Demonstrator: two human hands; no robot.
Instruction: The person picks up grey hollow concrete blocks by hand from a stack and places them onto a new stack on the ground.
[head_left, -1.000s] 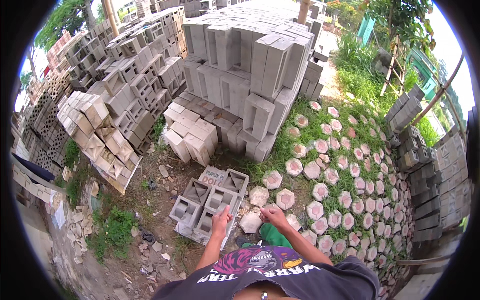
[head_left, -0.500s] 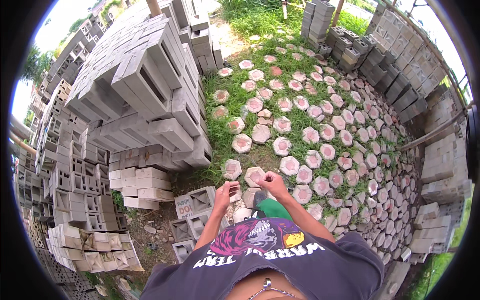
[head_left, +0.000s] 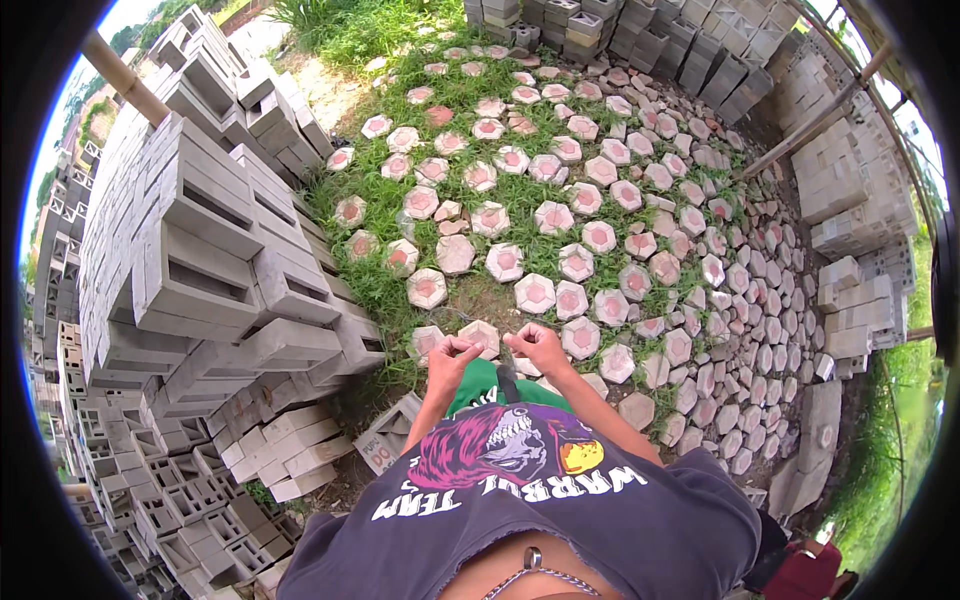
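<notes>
My left hand (head_left: 452,362) is held in front of my waist with its fingers curled and the thumb pressed against them. A short gap away, my right hand (head_left: 538,348) is also closed, fingertips pinched and facing the left. Whatever the two hands grip, if anything, is too small or hidden to make out. Below them show my green shorts (head_left: 478,386). Just beyond the hands lie hexagonal paving stones (head_left: 480,338) with pinkish centres, set apart in grass; neither hand touches them.
Tall stacks of grey hollow concrete blocks (head_left: 205,265) stand close on the left, with smaller bricks (head_left: 285,450) low beside them. More blocks (head_left: 850,195) line the right side. A bamboo pole (head_left: 125,78) rises at far left; another pole (head_left: 815,125) slants at right.
My view has turned to the right, so the block stacks and paving stones sit farther left. More of the green shorts shows. Both hands stay closed in front of me, slightly nearer each other.
</notes>
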